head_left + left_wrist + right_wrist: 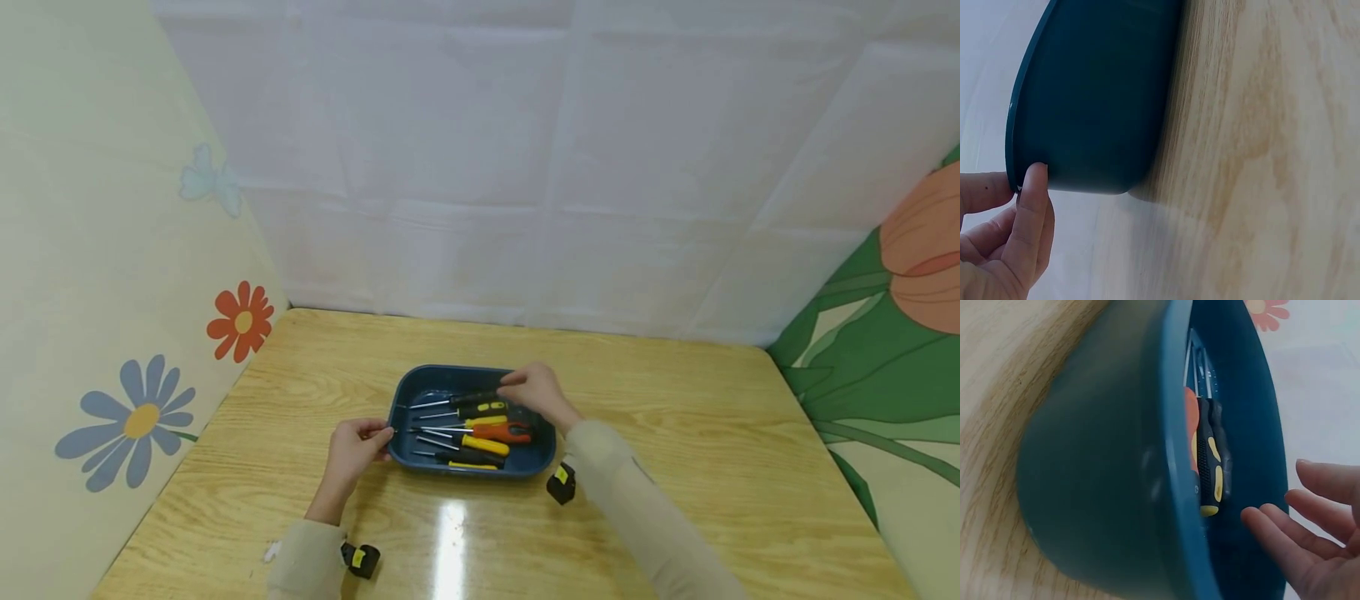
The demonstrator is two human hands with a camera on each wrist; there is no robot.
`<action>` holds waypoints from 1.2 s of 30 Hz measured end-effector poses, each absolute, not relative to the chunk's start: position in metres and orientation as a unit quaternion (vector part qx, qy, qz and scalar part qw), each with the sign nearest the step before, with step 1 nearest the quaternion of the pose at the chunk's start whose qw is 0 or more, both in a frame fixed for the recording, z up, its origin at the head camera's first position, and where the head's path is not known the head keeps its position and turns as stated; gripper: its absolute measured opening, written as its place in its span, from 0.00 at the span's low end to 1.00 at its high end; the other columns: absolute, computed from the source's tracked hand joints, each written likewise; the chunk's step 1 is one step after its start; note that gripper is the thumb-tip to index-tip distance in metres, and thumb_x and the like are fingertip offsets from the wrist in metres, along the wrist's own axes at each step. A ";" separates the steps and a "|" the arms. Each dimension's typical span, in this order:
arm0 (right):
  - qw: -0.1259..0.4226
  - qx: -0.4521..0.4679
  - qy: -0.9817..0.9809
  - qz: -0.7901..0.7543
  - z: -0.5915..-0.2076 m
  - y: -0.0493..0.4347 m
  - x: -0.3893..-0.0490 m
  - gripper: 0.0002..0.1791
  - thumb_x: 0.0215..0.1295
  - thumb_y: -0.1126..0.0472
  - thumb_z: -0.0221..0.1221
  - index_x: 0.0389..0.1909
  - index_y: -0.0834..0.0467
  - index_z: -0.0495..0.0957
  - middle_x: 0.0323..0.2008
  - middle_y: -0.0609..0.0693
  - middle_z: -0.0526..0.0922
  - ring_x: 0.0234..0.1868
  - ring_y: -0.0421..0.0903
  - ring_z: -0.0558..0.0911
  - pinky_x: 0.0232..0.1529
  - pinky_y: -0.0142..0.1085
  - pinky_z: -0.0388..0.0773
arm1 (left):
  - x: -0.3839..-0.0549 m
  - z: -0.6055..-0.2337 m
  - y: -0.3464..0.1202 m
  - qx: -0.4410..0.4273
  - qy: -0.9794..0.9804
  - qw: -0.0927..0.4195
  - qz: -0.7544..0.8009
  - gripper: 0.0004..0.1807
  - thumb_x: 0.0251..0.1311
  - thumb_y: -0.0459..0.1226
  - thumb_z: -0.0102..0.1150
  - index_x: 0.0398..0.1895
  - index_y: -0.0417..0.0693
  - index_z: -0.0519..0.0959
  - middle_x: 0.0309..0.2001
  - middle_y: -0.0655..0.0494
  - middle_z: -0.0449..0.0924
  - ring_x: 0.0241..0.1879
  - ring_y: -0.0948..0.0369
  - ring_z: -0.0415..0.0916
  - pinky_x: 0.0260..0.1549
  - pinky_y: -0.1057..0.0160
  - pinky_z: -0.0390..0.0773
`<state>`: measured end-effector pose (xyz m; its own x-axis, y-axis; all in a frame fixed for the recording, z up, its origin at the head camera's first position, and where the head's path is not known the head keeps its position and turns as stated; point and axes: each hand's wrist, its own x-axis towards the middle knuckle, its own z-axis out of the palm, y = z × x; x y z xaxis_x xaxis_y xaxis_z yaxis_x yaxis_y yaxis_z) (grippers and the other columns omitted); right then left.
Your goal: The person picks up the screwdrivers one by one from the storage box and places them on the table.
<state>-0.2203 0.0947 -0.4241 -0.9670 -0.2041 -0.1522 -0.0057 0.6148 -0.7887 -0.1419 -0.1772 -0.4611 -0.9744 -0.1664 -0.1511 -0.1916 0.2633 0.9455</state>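
Several screwdrivers (501,432) are laid lengthwise in the tray (536,460), handles (487,446) toward the loosely spread right hand (538,393), while the tray's left end is pinched by the left hand (354,450).

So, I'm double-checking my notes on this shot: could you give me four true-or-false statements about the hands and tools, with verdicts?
1. The left hand pinches the rim of the blue tray. True.
2. The red-handled tool lies inside the tray. True.
3. The right hand grips the red-handled tool. False: it holds nothing.
4. The screwdrivers point right in the head view. False: they point left.
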 end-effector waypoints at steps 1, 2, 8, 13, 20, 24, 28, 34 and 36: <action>0.116 -0.060 0.893 -0.431 -0.424 0.094 -0.221 0.15 0.55 0.63 0.62 0.43 0.66 0.80 0.40 0.57 0.82 0.34 0.47 0.82 0.35 0.37 0.81 | -0.142 -0.461 -0.177 -0.112 0.795 0.011 0.596 0.10 0.56 0.24 0.55 0.41 0.24 0.76 0.29 0.41 0.78 0.19 0.62 0.75 0.20 0.65 0.81; 0.116 -0.061 0.896 -0.425 -0.424 0.093 -0.221 0.15 0.55 0.63 0.63 0.43 0.65 0.80 0.40 0.57 0.82 0.35 0.48 0.81 0.36 0.37 0.81 | -0.142 -0.462 -0.177 -0.113 0.794 0.011 0.597 0.10 0.56 0.24 0.55 0.41 0.24 0.76 0.29 0.41 0.78 0.19 0.62 0.75 0.20 0.65 0.81; 0.109 -0.072 0.915 -0.381 -0.427 0.089 -0.226 0.14 0.54 0.60 0.64 0.41 0.63 0.81 0.41 0.55 0.82 0.44 0.52 0.78 0.44 0.42 0.78 | -0.143 -0.463 -0.177 -0.114 0.792 0.011 0.600 0.10 0.56 0.24 0.55 0.41 0.24 0.76 0.30 0.40 0.78 0.19 0.62 0.75 0.19 0.66 0.81; 0.111 -0.060 0.918 -0.376 -0.429 0.086 -0.230 0.14 0.54 0.60 0.64 0.40 0.63 0.82 0.40 0.55 0.82 0.44 0.53 0.78 0.43 0.43 0.78 | -0.143 -0.463 -0.177 -0.113 0.793 0.012 0.599 0.11 0.56 0.24 0.55 0.41 0.24 0.76 0.30 0.39 0.78 0.19 0.62 0.75 0.19 0.66 0.81; 0.139 -0.016 0.893 -0.427 -0.435 0.084 -0.236 0.13 0.56 0.62 0.63 0.42 0.64 0.81 0.38 0.55 0.82 0.36 0.47 0.81 0.36 0.38 0.81 | -0.144 -0.464 -0.177 -0.110 0.791 0.010 0.602 0.11 0.56 0.24 0.55 0.41 0.23 0.75 0.30 0.38 0.78 0.20 0.62 0.75 0.19 0.67 0.81; 0.153 0.007 0.881 -0.448 -0.437 0.084 -0.237 0.12 0.56 0.64 0.62 0.41 0.63 0.81 0.38 0.56 0.83 0.35 0.48 0.82 0.37 0.40 0.81 | -0.144 -0.464 -0.177 -0.111 0.791 0.010 0.601 0.11 0.56 0.24 0.55 0.41 0.23 0.75 0.31 0.38 0.78 0.19 0.62 0.75 0.19 0.67 0.81; 0.161 0.014 0.875 -0.457 -0.439 0.083 -0.237 0.13 0.57 0.64 0.61 0.42 0.64 0.81 0.39 0.58 0.82 0.37 0.49 0.82 0.37 0.40 0.81 | -0.143 -0.464 -0.178 -0.111 0.791 0.010 0.602 0.11 0.55 0.23 0.55 0.41 0.22 0.75 0.31 0.37 0.78 0.19 0.63 0.74 0.18 0.67 0.81; 0.161 0.022 0.876 -0.455 -0.439 0.080 -0.237 0.13 0.57 0.64 0.61 0.42 0.65 0.81 0.42 0.58 0.81 0.38 0.50 0.82 0.37 0.39 0.82 | -0.143 -0.463 -0.178 -0.109 0.791 0.010 0.602 0.11 0.55 0.23 0.54 0.41 0.22 0.75 0.30 0.37 0.78 0.19 0.63 0.74 0.18 0.67 0.81; 0.161 0.021 0.881 -0.444 -0.439 0.078 -0.236 0.13 0.56 0.63 0.62 0.42 0.64 0.81 0.42 0.58 0.81 0.38 0.50 0.81 0.37 0.39 0.81 | -0.143 -0.463 -0.178 -0.109 0.790 0.010 0.603 0.11 0.55 0.23 0.54 0.41 0.22 0.75 0.31 0.37 0.78 0.19 0.63 0.74 0.18 0.67 0.81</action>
